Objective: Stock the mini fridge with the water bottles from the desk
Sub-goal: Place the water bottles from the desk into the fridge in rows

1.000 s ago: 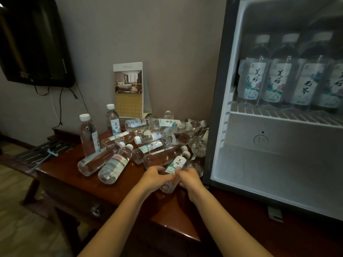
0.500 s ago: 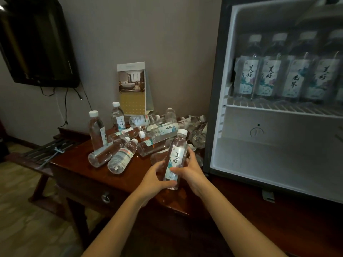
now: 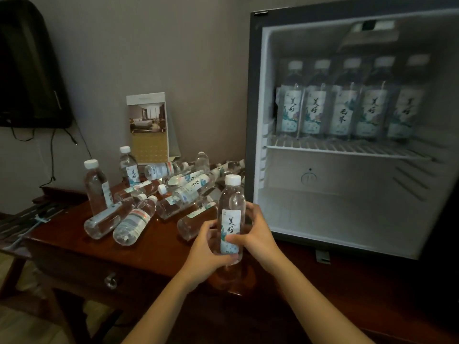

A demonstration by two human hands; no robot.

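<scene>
I hold one clear water bottle [image 3: 231, 214] upright, white cap up, label facing me, just left of the open mini fridge [image 3: 255, 95]. My left hand [image 3: 206, 247] wraps its lower part from the left and my right hand [image 3: 255, 234] grips it from the right. Behind it, a pile of several bottles [image 3: 183, 192] lies on the brown desk [image 3: 104, 252]; two bottles [image 3: 96, 184] stand upright at the left. Inside the fridge, several bottles [image 3: 345, 100] stand in a row on the wire shelf [image 3: 323, 147]. The compartment below the shelf holds nothing.
A printed card [image 3: 147, 127] leans against the wall behind the pile. A dark TV [image 3: 29, 70] with hanging cables is mounted at the upper left. A luggage rack [image 3: 29, 217] stands left of the desk. The desk front has a drawer knob [image 3: 110, 280].
Both hands lifted a lying bottle from the pile's front edge and turned it upright; it now sits higher and closer to the fridge opening. The view has shifted right.
</scene>
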